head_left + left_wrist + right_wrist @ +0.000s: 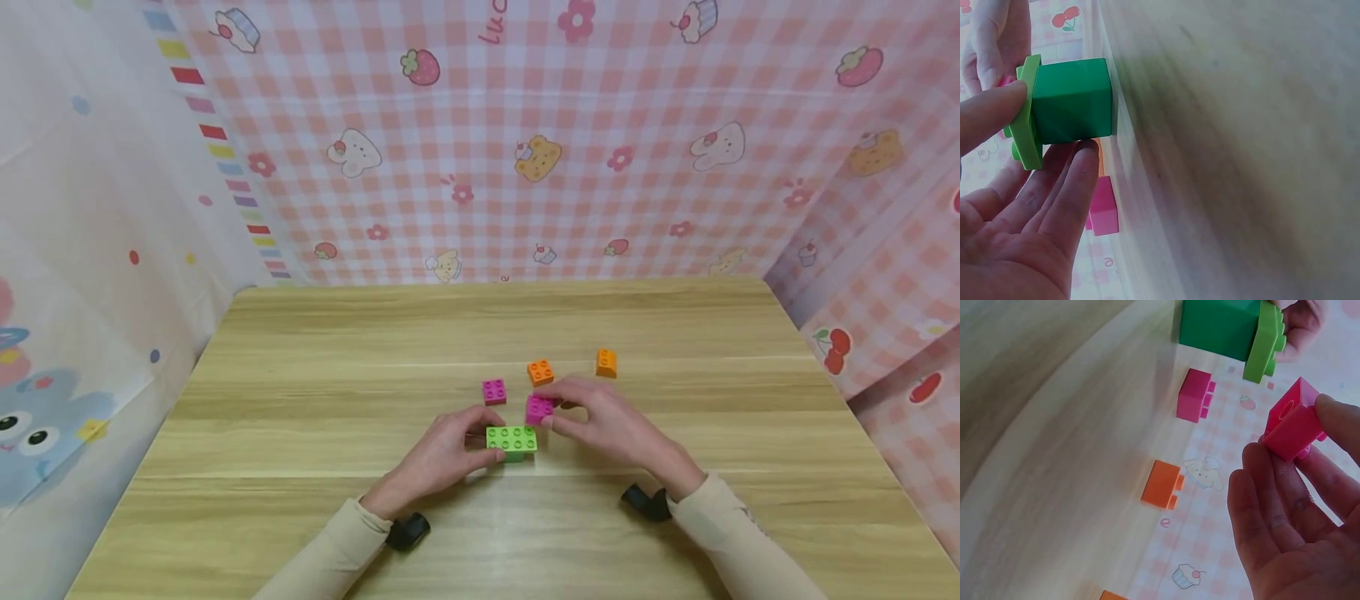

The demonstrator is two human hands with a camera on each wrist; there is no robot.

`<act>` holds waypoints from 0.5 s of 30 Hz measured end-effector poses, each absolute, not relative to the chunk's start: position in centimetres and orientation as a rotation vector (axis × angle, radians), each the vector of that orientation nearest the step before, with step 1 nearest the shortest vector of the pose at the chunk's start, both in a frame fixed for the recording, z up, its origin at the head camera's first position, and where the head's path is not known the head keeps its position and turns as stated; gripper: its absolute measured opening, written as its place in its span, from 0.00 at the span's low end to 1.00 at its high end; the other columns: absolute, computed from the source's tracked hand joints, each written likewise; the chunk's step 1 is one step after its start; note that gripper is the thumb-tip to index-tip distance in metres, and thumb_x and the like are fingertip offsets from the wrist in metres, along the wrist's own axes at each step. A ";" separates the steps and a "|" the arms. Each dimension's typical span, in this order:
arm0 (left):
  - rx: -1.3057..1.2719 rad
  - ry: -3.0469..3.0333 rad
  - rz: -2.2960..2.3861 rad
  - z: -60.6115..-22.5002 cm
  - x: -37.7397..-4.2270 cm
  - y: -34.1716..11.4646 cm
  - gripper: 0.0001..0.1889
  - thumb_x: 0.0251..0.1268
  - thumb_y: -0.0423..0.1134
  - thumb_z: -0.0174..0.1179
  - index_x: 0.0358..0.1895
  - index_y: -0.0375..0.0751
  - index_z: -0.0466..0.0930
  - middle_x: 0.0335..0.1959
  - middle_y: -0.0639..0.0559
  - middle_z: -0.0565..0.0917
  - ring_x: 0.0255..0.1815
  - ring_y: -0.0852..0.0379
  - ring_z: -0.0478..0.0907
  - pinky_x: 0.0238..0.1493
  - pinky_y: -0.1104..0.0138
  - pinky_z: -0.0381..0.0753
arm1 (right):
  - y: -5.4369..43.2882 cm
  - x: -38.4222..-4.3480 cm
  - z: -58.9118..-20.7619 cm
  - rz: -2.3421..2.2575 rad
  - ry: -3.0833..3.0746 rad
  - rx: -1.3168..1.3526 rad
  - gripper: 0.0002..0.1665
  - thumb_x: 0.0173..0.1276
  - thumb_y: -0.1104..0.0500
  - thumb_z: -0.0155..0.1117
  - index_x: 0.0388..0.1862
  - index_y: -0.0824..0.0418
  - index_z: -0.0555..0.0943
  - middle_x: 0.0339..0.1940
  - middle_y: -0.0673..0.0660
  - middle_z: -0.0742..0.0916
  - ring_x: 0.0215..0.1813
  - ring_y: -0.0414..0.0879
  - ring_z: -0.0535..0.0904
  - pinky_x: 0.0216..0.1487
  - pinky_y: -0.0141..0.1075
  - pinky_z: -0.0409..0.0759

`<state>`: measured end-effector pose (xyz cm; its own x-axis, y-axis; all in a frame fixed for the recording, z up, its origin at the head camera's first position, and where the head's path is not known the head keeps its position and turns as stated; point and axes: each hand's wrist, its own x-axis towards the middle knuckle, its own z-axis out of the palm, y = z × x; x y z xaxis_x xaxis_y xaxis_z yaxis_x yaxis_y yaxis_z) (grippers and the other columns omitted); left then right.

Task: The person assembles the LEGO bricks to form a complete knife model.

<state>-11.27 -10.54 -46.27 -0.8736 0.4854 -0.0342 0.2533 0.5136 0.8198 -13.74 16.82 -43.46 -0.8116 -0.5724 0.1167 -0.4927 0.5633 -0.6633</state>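
With thumb and fingers, my left hand (448, 450) grips a flat light green building brick (512, 438) with several studs on top. Beneath that brick sits a dark green block (1072, 100), standing on the table. My right hand (603, 421) pinches a pink brick (538, 409) between thumb and fingers. In the right wrist view this pink brick is tilted, its hollow underside partly showing, apart from the light green brick. A second pink brick (493, 392) lies on the table just beyond the left hand.
An orange square brick (541, 372) lies beyond the right fingers. Farther right is an orange brick with a sloped front (607, 363). The wooden table (315, 358) ends at a checked pink cloth (480, 225) behind. Black wrist devices (408, 532) sit at both cuffs.
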 end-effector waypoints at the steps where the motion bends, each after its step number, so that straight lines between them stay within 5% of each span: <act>1: 0.619 2.495 1.291 -46.3 -11.3 -10.6 0.19 0.64 0.39 0.73 0.55 0.41 0.81 0.50 0.49 0.87 0.51 0.52 0.85 0.58 0.54 0.84 | 16.7 -13.7 -43.4 -1.083 2.678 -0.925 0.23 0.75 0.51 0.68 0.65 0.55 0.82 0.58 0.49 0.87 0.56 0.46 0.83 0.58 0.48 0.85; 15: 0.593 2.436 1.347 -46.3 -11.5 -10.6 0.17 0.66 0.38 0.72 0.54 0.40 0.81 0.50 0.47 0.87 0.51 0.52 0.86 0.56 0.59 0.86 | 15.4 -13.2 -42.9 -1.091 2.632 -0.986 0.22 0.76 0.48 0.67 0.63 0.54 0.83 0.56 0.48 0.87 0.55 0.47 0.84 0.57 0.49 0.85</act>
